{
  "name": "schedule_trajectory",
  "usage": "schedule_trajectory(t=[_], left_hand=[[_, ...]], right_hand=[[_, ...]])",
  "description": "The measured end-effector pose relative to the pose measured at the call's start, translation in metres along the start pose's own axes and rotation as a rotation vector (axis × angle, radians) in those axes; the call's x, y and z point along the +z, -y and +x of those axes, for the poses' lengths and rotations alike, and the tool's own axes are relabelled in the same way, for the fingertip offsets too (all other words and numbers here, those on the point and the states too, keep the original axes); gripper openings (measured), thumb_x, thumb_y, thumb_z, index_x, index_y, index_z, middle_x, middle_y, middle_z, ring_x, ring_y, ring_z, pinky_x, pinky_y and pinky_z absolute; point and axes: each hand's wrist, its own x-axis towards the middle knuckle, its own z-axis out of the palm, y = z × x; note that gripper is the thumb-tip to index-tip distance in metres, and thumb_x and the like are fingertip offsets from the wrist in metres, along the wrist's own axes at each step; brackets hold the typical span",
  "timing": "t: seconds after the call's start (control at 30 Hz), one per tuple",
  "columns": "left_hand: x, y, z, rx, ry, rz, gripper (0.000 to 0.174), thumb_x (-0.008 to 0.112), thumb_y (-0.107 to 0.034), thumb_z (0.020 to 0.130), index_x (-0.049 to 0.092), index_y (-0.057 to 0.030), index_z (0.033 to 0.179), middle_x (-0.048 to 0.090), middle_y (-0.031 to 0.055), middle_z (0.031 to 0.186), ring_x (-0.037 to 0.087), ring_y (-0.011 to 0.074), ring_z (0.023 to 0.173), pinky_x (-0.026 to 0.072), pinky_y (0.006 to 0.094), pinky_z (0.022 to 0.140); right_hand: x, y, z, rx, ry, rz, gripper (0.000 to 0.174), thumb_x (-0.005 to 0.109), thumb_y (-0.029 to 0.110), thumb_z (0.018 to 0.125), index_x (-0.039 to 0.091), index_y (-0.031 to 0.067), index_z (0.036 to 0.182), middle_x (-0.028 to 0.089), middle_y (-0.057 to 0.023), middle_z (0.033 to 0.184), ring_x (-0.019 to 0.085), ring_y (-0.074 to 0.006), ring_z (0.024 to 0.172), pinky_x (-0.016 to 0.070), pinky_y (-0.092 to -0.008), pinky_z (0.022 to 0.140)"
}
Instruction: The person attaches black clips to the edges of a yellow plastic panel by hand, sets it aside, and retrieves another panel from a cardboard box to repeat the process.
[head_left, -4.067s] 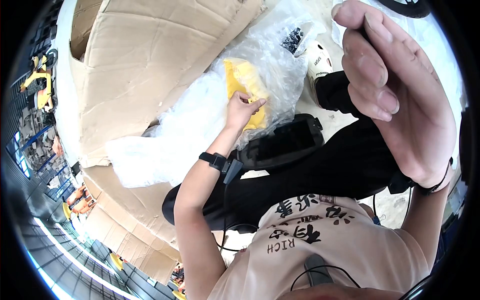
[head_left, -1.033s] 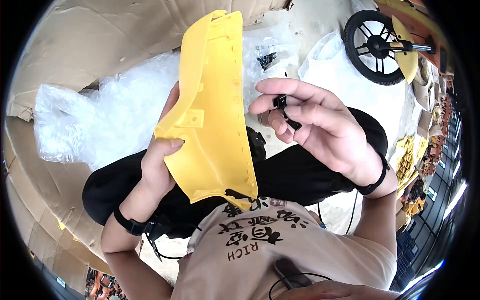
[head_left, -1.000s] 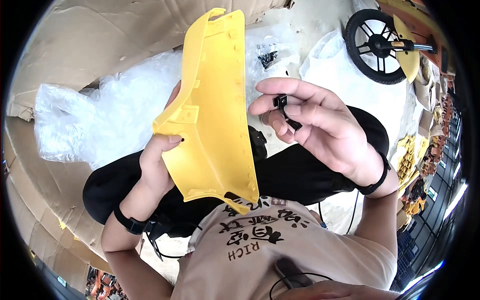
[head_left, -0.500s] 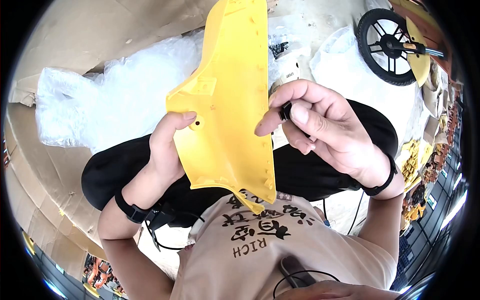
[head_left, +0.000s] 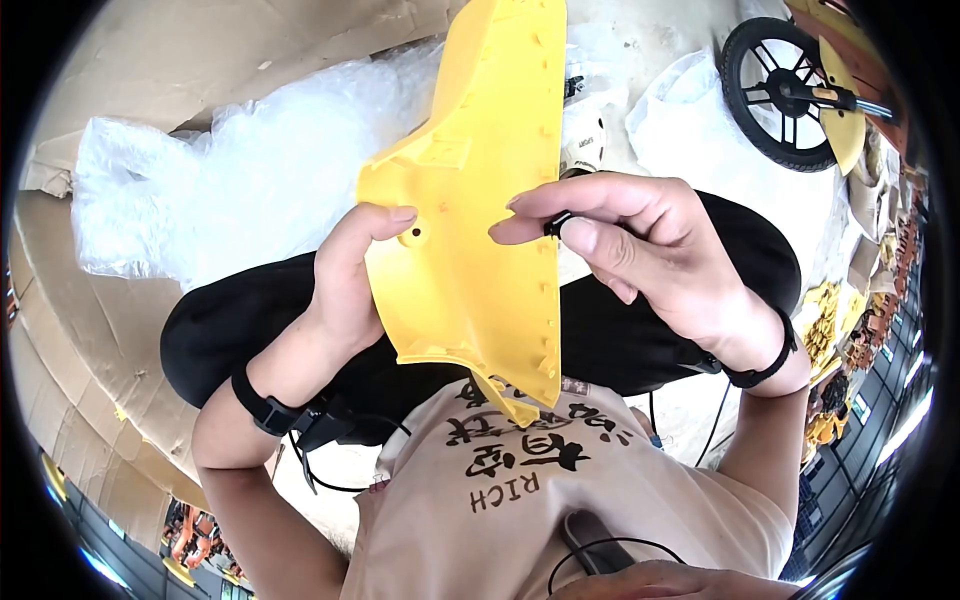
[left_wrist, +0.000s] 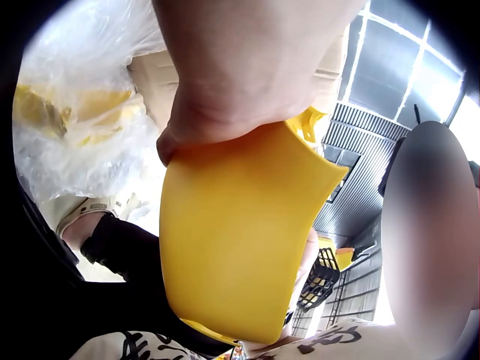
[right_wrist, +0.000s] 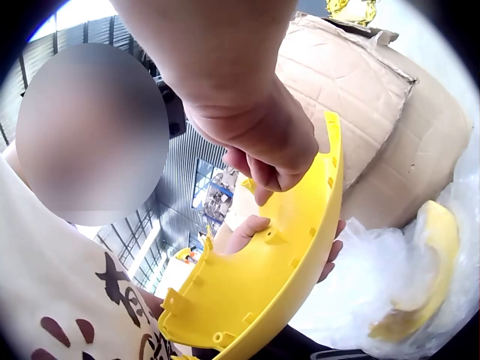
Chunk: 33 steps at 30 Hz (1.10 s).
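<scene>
In the head view a curved yellow plastic panel [head_left: 485, 130] stands in front of the torso, its hollow inner face with small tabs turned to the camera. My left hand [head_left: 345, 275] grips its left edge, the thumb on the inner face beside a small dark hole and the fingers hidden behind. With thumb and fingers my right hand [head_left: 665, 250] pinches a small black clip [head_left: 557, 224], which overlaps the panel's right side in this view. In the left wrist view the panel's smooth outer face [left_wrist: 232, 240] shows. The right wrist view has the right fingers over the inner face [right_wrist: 292, 225].
Clear plastic wrap [head_left: 270, 170] lies on the left, beside large cardboard sheets [head_left: 200, 60]. A black-spoked wheel [head_left: 780, 95] stands at the back right. Another yellow part [right_wrist: 427, 277] lies in plastic wrap. The person's black-trousered legs [head_left: 240, 320] are beneath the panel.
The left hand picked up the yellow panel from the wrap. Over the last second the panel shifted right in the head view, and the right hand's clip came over its edge.
</scene>
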Motion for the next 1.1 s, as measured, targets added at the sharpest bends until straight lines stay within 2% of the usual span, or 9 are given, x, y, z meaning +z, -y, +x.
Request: schedule_trajectory(t=[0.03,0.1,0.13,0.23,0.37,0.5,0.73,0.93,1.1], left_hand=[[0.000,0.001,0.000,-0.006,0.017,-0.013,0.056,0.047,-0.029,0.088,0.045,0.0024,0.135,0.058,0.0167,0.125,0.059,0.0259,0.112,0.0470,0.0375,0.095],[0.000,0.000,0.001,-0.027,0.007,-0.009,0.056,0.047,-0.029,0.088,0.045,0.0022,0.135,0.058,0.0167,0.126,0.059,0.0258,0.113,0.0468,0.0376,0.096],[0.001,0.000,0.001,-0.047,0.000,-0.004,0.055,0.047,-0.028,0.088,0.045,0.0021,0.135,0.058,0.0167,0.126,0.059,0.0257,0.113,0.0466,0.0377,0.096],[0.001,0.002,0.003,-0.053,0.002,-0.022,0.055,0.047,-0.028,0.088,0.045,0.0018,0.135,0.058,0.0166,0.126,0.059,0.0256,0.113,0.0466,0.0380,0.096],[0.001,0.003,0.004,-0.029,0.024,-0.017,0.055,0.047,-0.028,0.089,0.045,0.0017,0.135,0.058,0.0164,0.125,0.059,0.0257,0.113,0.0467,0.0381,0.096],[0.004,0.002,0.006,-0.037,0.001,-0.011,0.055,0.047,-0.028,0.089,0.045,0.0014,0.135,0.058,0.0158,0.125,0.059,0.0257,0.113,0.0468,0.0382,0.096],[0.003,0.000,0.006,-0.052,-0.016,-0.034,0.054,0.047,-0.028,0.089,0.046,0.0011,0.135,0.059,0.0158,0.125,0.060,0.0257,0.112,0.0476,0.0388,0.096],[0.005,0.000,0.006,-0.070,-0.018,-0.054,0.054,0.047,-0.027,0.089,0.046,0.0012,0.135,0.059,0.0159,0.125,0.060,0.0257,0.112,0.0479,0.0384,0.096],[0.004,0.002,0.005,-0.060,-0.026,-0.060,0.052,0.047,-0.027,0.091,0.046,0.0020,0.134,0.060,0.0157,0.123,0.061,0.0252,0.110,0.0484,0.0382,0.095]], right_hand=[[0.000,0.002,0.000,0.002,0.001,0.002,0.027,0.054,0.009,0.101,0.062,-0.0012,0.125,0.072,-0.0082,0.109,0.042,0.0009,0.056,0.0358,-0.0162,0.049],[0.000,0.007,0.000,0.083,0.011,0.003,0.026,0.053,0.007,0.101,0.062,-0.0024,0.123,0.072,-0.0085,0.110,0.056,-0.0017,0.068,0.0462,-0.0176,0.059],[0.000,0.006,0.000,0.084,0.011,0.004,0.026,0.053,0.007,0.101,0.062,-0.0024,0.123,0.072,-0.0085,0.110,0.056,-0.0017,0.068,0.0462,-0.0176,0.059],[0.001,0.000,0.002,-0.048,0.024,-0.048,0.026,0.052,0.006,0.101,0.061,-0.0024,0.124,0.071,-0.0088,0.111,0.065,-0.0080,0.090,0.0518,-0.0218,0.078],[-0.003,-0.005,0.002,-0.097,0.023,-0.010,0.030,0.053,0.018,0.102,0.058,-0.0015,0.125,0.072,-0.0144,0.105,0.040,-0.0001,0.055,0.0330,-0.0160,0.051],[-0.002,-0.003,0.001,-0.056,-0.025,0.018,0.032,0.054,0.023,0.102,0.059,-0.0014,0.123,0.073,-0.0157,0.101,0.030,0.0024,0.045,0.0273,-0.0145,0.044],[0.000,-0.005,0.002,-0.091,-0.076,0.007,0.032,0.056,0.022,0.101,0.060,-0.0018,0.121,0.073,-0.0151,0.101,0.029,0.0020,0.045,0.0268,-0.0145,0.044],[-0.006,-0.003,0.001,-0.057,-0.011,-0.046,0.034,0.056,0.021,0.101,0.059,-0.0023,0.125,0.074,-0.0115,0.099,0.030,0.0017,0.045,0.0270,-0.0145,0.044],[-0.002,-0.005,0.002,-0.073,-0.081,-0.058,0.030,0.058,0.019,0.100,0.064,-0.0028,0.120,0.074,-0.0103,0.096,0.032,0.0018,0.046,0.0272,-0.0147,0.045]])
